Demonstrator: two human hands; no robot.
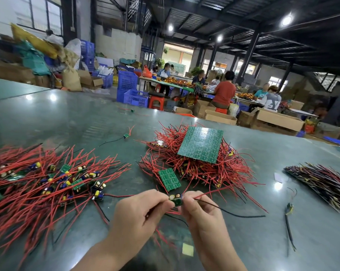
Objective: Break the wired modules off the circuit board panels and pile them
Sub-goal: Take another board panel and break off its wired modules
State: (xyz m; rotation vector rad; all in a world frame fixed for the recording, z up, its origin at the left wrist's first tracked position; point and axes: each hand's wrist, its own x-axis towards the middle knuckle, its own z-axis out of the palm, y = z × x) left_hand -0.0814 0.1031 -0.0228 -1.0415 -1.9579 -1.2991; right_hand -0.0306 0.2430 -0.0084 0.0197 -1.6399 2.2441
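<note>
While pinched between both hands, the wired module [176, 199] is snapped apart.
It should be flexed by the left hand [139, 210] and right hand [201, 211], then dropped on the pile [47, 182] at nine o'clock.

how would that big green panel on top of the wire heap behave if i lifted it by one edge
The big green panel looks flat and stiff, so it would probably lift in one piece. Perched tilted on the springy wire heap, it may slide or drag wires.

Bright ceiling lamps [286, 20] glaring off the glossy table [67, 114]; wide-angle bending at edges, soft blurred background.
</note>
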